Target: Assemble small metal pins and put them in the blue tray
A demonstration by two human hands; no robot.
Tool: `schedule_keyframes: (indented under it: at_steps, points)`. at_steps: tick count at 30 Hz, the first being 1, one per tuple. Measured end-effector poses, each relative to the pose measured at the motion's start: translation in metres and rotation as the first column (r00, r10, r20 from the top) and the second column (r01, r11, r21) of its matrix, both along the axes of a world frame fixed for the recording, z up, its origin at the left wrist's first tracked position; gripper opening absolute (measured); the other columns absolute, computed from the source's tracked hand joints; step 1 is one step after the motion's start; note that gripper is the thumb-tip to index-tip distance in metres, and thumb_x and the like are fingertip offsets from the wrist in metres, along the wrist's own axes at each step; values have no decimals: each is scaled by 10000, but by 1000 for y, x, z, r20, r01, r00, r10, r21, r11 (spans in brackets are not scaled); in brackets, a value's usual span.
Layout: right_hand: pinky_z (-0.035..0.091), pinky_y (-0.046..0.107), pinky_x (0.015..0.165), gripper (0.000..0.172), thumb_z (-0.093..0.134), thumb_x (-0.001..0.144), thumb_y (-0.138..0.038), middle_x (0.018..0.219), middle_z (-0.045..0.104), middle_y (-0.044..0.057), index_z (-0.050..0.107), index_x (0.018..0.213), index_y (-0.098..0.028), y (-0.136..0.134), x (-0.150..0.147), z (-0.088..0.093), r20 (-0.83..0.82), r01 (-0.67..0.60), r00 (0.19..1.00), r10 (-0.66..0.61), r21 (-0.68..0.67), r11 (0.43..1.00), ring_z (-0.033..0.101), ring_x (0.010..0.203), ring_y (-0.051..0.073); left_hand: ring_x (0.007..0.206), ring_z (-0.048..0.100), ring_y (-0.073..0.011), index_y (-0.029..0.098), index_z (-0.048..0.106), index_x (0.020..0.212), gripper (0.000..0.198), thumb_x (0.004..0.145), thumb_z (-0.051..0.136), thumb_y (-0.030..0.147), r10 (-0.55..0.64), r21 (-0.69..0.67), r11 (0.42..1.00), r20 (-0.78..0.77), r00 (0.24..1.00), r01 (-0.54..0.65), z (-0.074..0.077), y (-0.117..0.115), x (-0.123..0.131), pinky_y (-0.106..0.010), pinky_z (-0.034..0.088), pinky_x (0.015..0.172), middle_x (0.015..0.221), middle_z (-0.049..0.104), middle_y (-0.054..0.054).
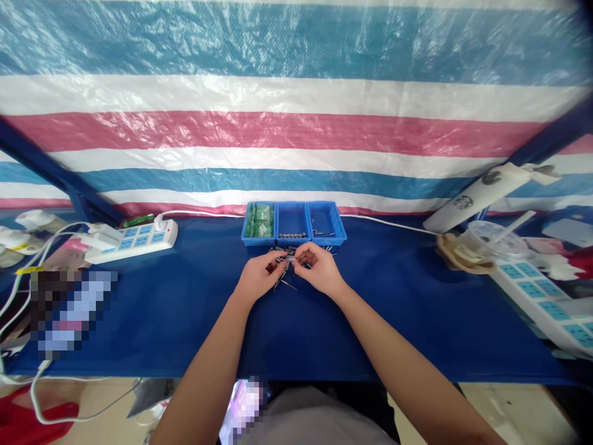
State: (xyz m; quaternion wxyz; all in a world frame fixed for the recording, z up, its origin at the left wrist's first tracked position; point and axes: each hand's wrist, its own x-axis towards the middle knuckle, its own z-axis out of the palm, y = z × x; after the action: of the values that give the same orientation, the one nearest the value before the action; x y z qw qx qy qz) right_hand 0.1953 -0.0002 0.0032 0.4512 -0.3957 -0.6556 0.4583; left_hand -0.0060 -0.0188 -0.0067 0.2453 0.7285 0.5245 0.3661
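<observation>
Centrally in the head view, the left hand [262, 274] and right hand [320, 267] pinch a small grey piece [291, 259], each grip narrowed to thumb and fingers, near loose metal pins [278, 283] on the desk [306, 346], by the blue bins [293, 242].

The small grey piece [291, 259], shiny in places, was pinched just on the near side of the blue tray [292, 242], by its middle compartment; its exact shape was too small to tell. Thin, dark, rod-like parts [290, 285] lay loose and crossed at various angles, outside the tray along its near side.
</observation>
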Motion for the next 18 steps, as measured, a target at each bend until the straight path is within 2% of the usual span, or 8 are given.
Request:
schedule_keyframes:
  at_steps: [6,9,11,14,16,18]
  points:
    - [590,324,723,222,740,801,-359,838,679,6,590,901,-231,-1,-3,-1,-62,-36,998,33,-48,998,667,712,153,570,572,-96,232,764,1138,252,947,640,340,-32,9,999,5,999,32,3,-2,1,-216,451,613,662,668,28]
    - [593,337,741,199,729,828,-366,875,699,26,624,924,-227,0,-4,-2,-22,-17,1000,17,-3,1000,684,752,169,564,576,-96,237,749,1152,255,961,626,353,-21,-6,1000,3,1000,21,2,-1,0,-212,455,612,663,669,32]
    - [594,352,769,176,705,858,-369,935,720,47,659,952,-228,1,-4,3,44,42,998,-44,60,997,698,810,186,569,583,-101,231,740,1153,257,966,619,358,-8,-7,1000,4,1000,8,0,-1,0,-211,455,607,672,672,30]
    - [599,382,794,173,673,897,-396,974,739,63,687,967,-238,-2,-1,27,43,177,982,-185,155,972,711,881,215,590,593,-105,223,732,1149,257,973,607,362,12,9,1000,-5,1000,-12,-3,1,-1,-212,454,613,683,667,27]
    - [602,417,853,164,677,914,-405,1022,744,69,691,981,-256,-8,9,52,-36,212,977,-210,235,949,714,987,247,599,593,-107,226,730,1156,264,980,598,372,24,13,1000,-17,1000,-24,-5,2,-1,-211,454,619,669,645,32]
    - [606,459,870,206,688,922,-429,1096,733,80,699,1077,-294,-16,26,79,-73,228,974,-216,346,910,698,1072,288,599,590,-109,227,727,1165,278,983,594,390,31,16,999,-30,999,-31,-6,2,-2,-211,455,621,649,622,37]
